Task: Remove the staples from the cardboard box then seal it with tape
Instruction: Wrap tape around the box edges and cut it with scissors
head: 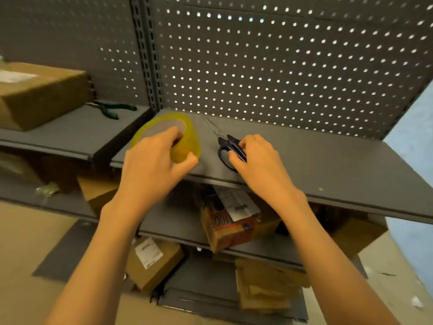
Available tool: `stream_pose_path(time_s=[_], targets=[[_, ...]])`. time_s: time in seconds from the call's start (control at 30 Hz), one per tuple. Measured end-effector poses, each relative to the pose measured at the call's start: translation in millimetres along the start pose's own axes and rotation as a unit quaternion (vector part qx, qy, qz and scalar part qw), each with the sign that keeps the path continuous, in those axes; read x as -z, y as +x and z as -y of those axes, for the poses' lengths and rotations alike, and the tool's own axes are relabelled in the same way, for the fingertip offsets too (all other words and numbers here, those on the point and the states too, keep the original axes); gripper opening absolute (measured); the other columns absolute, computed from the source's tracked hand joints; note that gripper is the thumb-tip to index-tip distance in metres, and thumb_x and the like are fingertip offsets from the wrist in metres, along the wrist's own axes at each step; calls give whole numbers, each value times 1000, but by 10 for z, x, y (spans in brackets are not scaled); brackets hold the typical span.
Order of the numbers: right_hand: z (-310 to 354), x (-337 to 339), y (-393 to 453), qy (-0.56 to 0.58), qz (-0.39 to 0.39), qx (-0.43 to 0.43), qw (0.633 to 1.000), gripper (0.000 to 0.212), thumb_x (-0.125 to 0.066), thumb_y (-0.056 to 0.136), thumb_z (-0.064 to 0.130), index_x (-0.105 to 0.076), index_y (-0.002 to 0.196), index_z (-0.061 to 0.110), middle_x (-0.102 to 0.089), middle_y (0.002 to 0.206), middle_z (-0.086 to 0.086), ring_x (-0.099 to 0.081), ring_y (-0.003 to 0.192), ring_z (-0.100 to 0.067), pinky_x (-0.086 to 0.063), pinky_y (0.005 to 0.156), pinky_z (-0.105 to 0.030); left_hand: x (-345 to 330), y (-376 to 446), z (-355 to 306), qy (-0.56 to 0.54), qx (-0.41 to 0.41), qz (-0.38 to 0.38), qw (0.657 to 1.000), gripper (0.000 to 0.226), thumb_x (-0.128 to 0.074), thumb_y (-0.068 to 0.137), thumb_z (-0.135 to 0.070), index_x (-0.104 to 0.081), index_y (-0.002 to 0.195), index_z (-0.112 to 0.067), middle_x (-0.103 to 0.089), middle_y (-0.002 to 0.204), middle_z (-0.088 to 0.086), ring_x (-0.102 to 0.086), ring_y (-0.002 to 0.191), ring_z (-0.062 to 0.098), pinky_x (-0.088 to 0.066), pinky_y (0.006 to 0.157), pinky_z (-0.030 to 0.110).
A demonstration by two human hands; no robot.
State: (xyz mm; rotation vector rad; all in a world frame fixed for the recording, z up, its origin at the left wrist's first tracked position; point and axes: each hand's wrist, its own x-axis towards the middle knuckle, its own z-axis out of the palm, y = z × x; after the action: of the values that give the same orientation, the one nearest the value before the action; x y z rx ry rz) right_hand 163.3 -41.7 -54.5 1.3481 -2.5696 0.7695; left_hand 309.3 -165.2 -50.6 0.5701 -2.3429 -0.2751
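Observation:
A yellowish roll of tape (187, 137) is tilted up off the grey shelf (328, 160), with my left hand (154, 160) shut on it, fingers in its core and thumb on its outer face. Black-handled scissors (225, 146) lie on the same shelf just to the right, blades pointing toward the pegboard. My right hand (260, 160) grips their handles with fingertips and thumb. A cardboard box (39, 95) with a white label sits on the left shelf.
Green-handled pliers (112, 109) lie on the left shelf beside the box. A perforated grey back panel (281, 66) rises behind the shelves. Lower shelves hold several cardboard boxes (154, 261) and an orange package (229, 228). Flattened cardboard covers the floor at left.

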Motion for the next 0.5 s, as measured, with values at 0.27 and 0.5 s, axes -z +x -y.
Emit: stream_pose_path(time_s=[0.27, 0.5], targets=[[1259, -562, 289, 52, 13, 52, 997, 20, -49, 94, 29, -52, 97, 9, -48, 94, -5, -44, 74, -17, -28, 53, -26, 769, -306, 1013, 37, 83, -49, 995, 26, -55, 79, -42, -50, 80, -17, -51, 65, 2, -47, 61, 23, -28, 48, 32], [2318, -1175, 547, 74, -4, 47, 996, 23, -50, 94, 30, -56, 99, 8, -55, 93, -8, -53, 76, -22, -37, 59, -29, 1466, -484, 2090, 44, 88, -66, 993, 25, -53, 76, -45, -47, 80, -21, -50, 66, -1, -44, 62, 20, -25, 47, 30]])
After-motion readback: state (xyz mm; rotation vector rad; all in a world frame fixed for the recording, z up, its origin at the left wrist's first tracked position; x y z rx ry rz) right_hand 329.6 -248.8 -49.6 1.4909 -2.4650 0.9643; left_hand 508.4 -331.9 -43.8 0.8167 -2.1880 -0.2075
